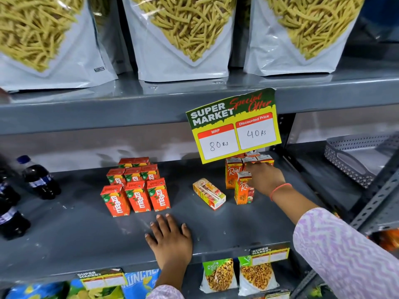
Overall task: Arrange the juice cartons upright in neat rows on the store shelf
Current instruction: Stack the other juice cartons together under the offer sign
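- Mostly upright, orange Maaza cartons [138, 196] stand in rows mid-shelf; one Real carton [209, 196] lies flat.
- Right hand [266, 180] fingers curl against the standing Real cartons [244, 188] near the back.
- Left hand [170, 238] rests splayed flat at the shelf [75, 234] front edge.

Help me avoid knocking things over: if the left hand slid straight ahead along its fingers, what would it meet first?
Probably the front right Maaza carton: the left hand lies flat on the shelf, fingers pointing towards it, with bare shelf between. Depth is uncertain.
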{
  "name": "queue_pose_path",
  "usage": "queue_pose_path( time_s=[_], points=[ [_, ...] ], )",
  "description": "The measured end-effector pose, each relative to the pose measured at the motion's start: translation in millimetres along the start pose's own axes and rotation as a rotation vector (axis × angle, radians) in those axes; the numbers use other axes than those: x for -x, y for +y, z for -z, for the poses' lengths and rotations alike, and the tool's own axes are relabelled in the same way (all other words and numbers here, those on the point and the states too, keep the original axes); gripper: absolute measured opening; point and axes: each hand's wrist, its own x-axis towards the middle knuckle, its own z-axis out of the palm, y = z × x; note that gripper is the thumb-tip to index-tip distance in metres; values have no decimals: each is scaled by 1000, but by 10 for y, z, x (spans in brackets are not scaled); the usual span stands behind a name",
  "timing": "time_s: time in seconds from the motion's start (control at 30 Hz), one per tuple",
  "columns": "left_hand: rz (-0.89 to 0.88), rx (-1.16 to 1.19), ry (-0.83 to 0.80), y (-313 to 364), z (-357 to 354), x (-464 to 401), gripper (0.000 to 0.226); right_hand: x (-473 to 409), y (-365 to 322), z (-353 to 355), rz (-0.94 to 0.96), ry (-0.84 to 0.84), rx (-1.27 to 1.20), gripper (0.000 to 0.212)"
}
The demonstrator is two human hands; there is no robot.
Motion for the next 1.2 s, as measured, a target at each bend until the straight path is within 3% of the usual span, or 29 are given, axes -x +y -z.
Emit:
queue_pose_path(
  time_s=[0.07,0.13,0.23,0.33,0.4,0.57,0.8,0.9,1.0,1.1,1.2],
  points=[
    [-7,36,12,5,16,3,70,140,-92,-49,-2,191,-118,48],
    [-9,14,23,12,12,7,64,281,-258,-133,41,338,-257,39],
    [-27,49,35,29,30,17,62,393,-573,-373,92,177,-303,32],
    [-29,51,40,26,18,20,65,357,-809,-667,-42,-60,-347,68],
    [-46,47,72,29,21,10,63,280,-892,-780,-130,-84,-374,79],
    [-41,12,50,25,13,-15,69,209,-875,-853,-237,-39,-524,50],
    [-25,-25,-3,-23,-24,-31,60,606,-566,-825,-294,-144,-632,59],
    [-17,-18,-36,-12,-2,-35,60,794,-315,-734,-248,-207,-694,52],
    [-3,1,-76,7,38,-70,59,924,-69,-641,-305,-276,-950,36],
    [-95,-46,-104,119,59,-94,56,989,155,-523,-394,-364,-1267,37],
    [-195,-26,-186,334,50,-118,54,948,359,-382,-474,-308,-1388,37]
  ],
)
